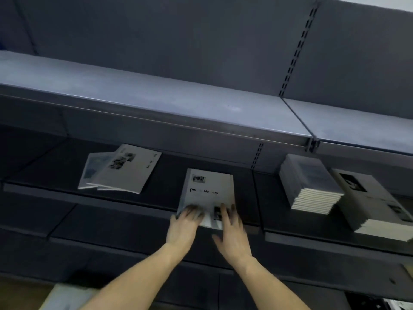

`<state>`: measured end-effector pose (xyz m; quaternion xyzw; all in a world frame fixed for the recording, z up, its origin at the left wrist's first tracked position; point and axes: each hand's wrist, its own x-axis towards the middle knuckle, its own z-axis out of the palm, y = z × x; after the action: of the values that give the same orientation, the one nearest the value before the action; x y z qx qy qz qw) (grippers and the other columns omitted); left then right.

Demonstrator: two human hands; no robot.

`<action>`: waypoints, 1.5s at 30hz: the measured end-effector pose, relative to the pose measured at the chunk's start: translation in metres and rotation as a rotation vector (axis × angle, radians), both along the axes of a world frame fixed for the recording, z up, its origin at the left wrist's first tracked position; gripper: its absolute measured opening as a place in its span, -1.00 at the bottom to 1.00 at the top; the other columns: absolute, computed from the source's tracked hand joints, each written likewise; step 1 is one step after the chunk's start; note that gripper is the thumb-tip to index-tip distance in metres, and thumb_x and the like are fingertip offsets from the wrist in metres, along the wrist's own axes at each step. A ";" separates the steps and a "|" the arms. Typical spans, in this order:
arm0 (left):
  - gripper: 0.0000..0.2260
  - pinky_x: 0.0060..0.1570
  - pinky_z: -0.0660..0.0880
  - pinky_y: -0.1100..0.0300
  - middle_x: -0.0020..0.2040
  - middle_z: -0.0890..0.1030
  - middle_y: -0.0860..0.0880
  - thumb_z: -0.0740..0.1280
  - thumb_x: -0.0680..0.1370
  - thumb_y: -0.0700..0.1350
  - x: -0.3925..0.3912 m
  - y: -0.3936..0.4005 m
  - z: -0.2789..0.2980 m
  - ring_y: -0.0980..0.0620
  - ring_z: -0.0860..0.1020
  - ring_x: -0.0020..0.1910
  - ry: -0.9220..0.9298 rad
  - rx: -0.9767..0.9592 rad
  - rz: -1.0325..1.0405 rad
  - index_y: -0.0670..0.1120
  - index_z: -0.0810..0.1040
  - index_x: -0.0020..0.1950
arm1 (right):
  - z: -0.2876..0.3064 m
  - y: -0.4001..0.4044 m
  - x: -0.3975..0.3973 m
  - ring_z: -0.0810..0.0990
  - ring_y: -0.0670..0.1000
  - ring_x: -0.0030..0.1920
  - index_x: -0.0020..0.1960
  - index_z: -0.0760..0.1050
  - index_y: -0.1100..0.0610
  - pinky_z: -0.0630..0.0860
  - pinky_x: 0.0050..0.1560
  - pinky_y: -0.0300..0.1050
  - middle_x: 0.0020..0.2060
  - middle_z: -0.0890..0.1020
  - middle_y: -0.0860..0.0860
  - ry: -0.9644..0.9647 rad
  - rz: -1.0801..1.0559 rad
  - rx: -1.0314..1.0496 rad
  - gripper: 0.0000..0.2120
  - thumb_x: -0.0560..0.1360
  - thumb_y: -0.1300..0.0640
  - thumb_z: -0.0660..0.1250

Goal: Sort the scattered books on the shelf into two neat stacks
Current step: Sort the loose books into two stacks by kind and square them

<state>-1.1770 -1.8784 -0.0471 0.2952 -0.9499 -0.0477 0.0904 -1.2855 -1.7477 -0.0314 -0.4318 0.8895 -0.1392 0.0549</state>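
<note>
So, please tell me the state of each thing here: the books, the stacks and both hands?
Middle book: flat, front edge over the shelf lip, under both hands.
Left books: loose, overlapping, askew.
Tall stack: neat.
Right stack: neat, beside it.
Left hand: fingers on the book's near left corner.
Right hand: fingers spread on the cover.

We see both hands at the near edge of a grey book (209, 191) on the dark shelf (55, 193): the left hand (184, 227) grips its corner, and the right hand (232, 233) rests extended fingers on the cover. Loose books (120, 170) lie to the left, and two stacks (312, 186) stand to the right.
</note>
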 end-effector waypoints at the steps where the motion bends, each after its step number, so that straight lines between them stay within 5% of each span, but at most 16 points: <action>1: -0.43 -0.07 0.49 -0.16 0.27 0.57 -0.03 0.56 0.31 -0.21 -0.005 0.007 0.001 -0.06 0.51 0.29 -0.028 0.013 -0.003 0.09 0.56 0.28 | 0.000 0.001 -0.002 -0.05 0.22 0.56 0.59 -0.14 -0.07 0.16 0.50 0.08 0.58 -0.07 0.10 0.011 0.029 0.078 -0.16 0.52 0.00 0.35; 6: -0.50 0.25 0.32 -0.06 0.51 0.23 -0.02 0.23 0.59 -0.23 -0.020 0.009 0.007 -0.04 0.18 0.49 -0.081 0.037 0.009 0.12 0.28 0.48 | 0.001 0.001 -0.014 -0.05 0.27 0.54 0.56 0.06 -0.11 0.17 0.49 0.09 0.56 0.05 0.07 -0.027 0.033 0.160 -0.31 0.54 0.02 0.32; 15: -0.45 0.15 0.44 -0.03 0.37 0.32 -0.19 0.31 0.50 -0.32 -0.018 0.017 0.015 -0.18 0.32 0.35 -0.225 -0.074 0.046 -0.14 0.23 0.45 | 0.007 -0.029 -0.021 0.14 0.29 0.48 0.53 0.13 -0.06 0.33 0.40 0.09 0.52 0.15 0.08 -0.021 -0.024 0.186 -0.32 0.49 0.08 0.34; 22: -0.44 0.11 0.53 0.05 0.44 0.26 -0.21 0.33 0.51 -0.32 -0.019 -0.013 0.016 -0.19 0.29 0.39 -0.215 -0.012 -0.002 -0.11 0.22 0.46 | 0.008 -0.041 -0.025 0.03 0.25 0.54 0.59 -0.06 -0.02 0.28 0.45 0.02 0.57 -0.05 0.15 -0.087 -0.131 0.241 -0.14 0.48 0.06 0.41; 25: -0.44 0.15 0.48 -0.01 0.46 0.22 -0.26 0.29 0.54 -0.31 -0.026 -0.023 0.020 -0.25 0.29 0.40 -0.253 -0.040 -0.046 -0.13 0.18 0.50 | 0.012 -0.050 -0.020 0.09 0.25 0.53 0.59 -0.23 -0.02 0.35 0.40 0.04 0.57 -0.13 0.17 -0.112 -0.231 0.217 0.01 0.45 0.09 0.45; 30: -0.49 0.15 0.42 -0.16 0.45 0.22 -0.25 0.21 0.58 -0.28 -0.034 -0.031 0.013 -0.26 0.24 0.41 -0.298 -0.082 0.000 -0.12 0.16 0.51 | 0.024 -0.068 -0.007 0.17 0.28 0.46 0.59 -0.22 -0.05 0.38 0.36 0.12 0.57 -0.10 0.17 -0.149 -0.333 0.252 0.10 0.36 0.08 0.51; 40: -0.29 0.32 0.32 -0.16 0.57 0.02 -0.13 0.27 0.53 -0.28 -0.026 -0.059 0.006 -0.20 0.06 0.52 -0.265 -0.001 -0.208 0.04 0.01 0.59 | 0.030 -0.077 0.007 0.34 0.20 0.34 0.59 -0.14 0.05 0.47 0.25 -0.05 0.40 0.21 0.25 -0.160 -0.494 0.269 0.03 0.37 0.07 0.49; 45: -0.28 0.33 0.30 -0.15 0.58 -0.01 -0.11 0.20 0.56 -0.23 -0.021 -0.052 0.008 -0.17 0.07 0.52 -0.249 -0.001 -0.195 0.05 -0.13 0.60 | 0.040 -0.079 0.018 0.46 0.12 0.16 0.58 -0.09 0.09 0.51 0.09 -0.12 0.24 0.34 0.19 0.001 -0.482 0.223 -0.01 0.38 0.13 0.49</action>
<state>-1.1975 -1.9305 -0.0389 0.2053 -0.9780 -0.0187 -0.0329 -1.2672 -1.8269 0.0086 -0.1989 0.9765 -0.0493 0.0670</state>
